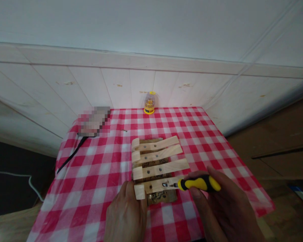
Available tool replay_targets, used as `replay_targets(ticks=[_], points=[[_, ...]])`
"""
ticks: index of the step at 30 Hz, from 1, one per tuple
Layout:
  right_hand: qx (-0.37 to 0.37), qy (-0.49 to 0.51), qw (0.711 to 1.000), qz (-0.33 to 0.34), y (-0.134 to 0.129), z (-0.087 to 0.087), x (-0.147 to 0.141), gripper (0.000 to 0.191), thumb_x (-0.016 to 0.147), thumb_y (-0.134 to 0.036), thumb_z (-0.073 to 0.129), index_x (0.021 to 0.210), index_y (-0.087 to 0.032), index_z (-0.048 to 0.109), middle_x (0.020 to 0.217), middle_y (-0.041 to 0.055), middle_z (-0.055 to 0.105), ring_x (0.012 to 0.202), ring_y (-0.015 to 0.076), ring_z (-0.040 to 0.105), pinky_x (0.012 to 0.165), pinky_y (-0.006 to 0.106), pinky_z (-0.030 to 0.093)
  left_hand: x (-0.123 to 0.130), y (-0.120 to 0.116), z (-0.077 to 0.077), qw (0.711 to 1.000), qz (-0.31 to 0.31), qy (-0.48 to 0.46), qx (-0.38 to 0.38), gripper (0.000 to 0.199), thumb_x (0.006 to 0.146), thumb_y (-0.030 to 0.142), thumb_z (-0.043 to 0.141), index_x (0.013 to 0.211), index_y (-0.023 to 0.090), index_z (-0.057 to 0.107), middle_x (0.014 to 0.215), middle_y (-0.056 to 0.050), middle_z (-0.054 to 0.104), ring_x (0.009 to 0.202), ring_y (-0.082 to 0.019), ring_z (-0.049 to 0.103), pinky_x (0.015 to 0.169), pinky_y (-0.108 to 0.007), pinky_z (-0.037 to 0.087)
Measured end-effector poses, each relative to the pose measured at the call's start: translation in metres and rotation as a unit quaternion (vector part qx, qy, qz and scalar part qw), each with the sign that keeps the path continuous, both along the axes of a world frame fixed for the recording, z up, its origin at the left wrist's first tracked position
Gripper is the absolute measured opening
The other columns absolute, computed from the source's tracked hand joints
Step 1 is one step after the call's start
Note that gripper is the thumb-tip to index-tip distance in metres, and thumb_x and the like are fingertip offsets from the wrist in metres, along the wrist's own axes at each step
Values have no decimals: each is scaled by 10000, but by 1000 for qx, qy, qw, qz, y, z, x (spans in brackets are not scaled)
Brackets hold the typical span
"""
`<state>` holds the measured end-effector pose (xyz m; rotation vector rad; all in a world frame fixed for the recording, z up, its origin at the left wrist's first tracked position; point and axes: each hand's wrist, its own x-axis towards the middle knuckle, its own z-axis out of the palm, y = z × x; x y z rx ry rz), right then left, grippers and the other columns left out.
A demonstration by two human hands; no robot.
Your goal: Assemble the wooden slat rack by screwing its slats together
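In my right hand (217, 201) is a yellow and black screwdriver (198, 184), its handle between thumb and fingers and its shaft pointing left. Close to its tip a screw (165, 184) stands tilted in the nearest pale wooden strip (158, 185). Several such strips lie across a brown patterned board (161, 198); the farther ones each show two screw heads. My left hand (127, 210) is closed on the near left end of this wooden assembly, beside the nearest strip's end block (139, 192). Its fingertips are partly hidden.
A red and white checked cloth (91, 188) covers the table. At its back edge stands a clear bottle-shaped bit container (149, 103) with a yellow base. A loose screw (125, 130) lies left of it. A blurred-out flat object (94, 121) with a black strap lies at the left. A wall rises behind.
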<state>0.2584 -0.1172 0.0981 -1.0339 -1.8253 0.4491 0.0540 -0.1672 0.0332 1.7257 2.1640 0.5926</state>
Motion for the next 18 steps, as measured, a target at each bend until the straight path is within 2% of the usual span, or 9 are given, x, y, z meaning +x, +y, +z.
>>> replay_targets(ticks=[6, 10, 14, 18], points=[[-79, -20, 997, -15, -2, 2, -6, 325, 990, -144, 644, 1288, -275, 635, 1052, 36, 793, 898, 167, 817, 824, 214, 689, 1, 0, 1, 1000, 1, 3, 4, 271, 1055, 240, 344, 961, 218, 597, 869, -57, 715, 698, -217, 730, 567, -303, 517], [-83, -26, 996, -24, -3, -2, -6, 325, 993, -159, 642, 1298, -274, 631, 1047, 43, 795, 857, 166, 816, 746, 195, 687, 2, 1, 4, 1000, -1, 11, -6, 285, 1063, 239, 332, 951, 219, 594, 862, -53, 714, 703, -216, 732, 562, -299, 514], [-68, -35, 997, -16, -2, -6, -4, 368, 983, -146, 644, 1326, -275, 612, 1074, 51, 799, 887, 184, 822, 799, 240, 699, 1, 1, 7, 1000, -5, 16, -7, 282, 1062, 228, 336, 936, 221, 588, 854, -52, 708, 719, -210, 732, 573, -289, 512], [-74, -36, 996, -13, -1, -5, -4, 331, 991, -148, 636, 1294, -280, 643, 1082, 58, 802, 887, 187, 823, 783, 232, 699, 2, 2, 9, 1000, 2, 14, -12, 270, 1059, 223, 351, 900, 224, 569, 833, -45, 696, 696, -204, 725, 571, -286, 508]])
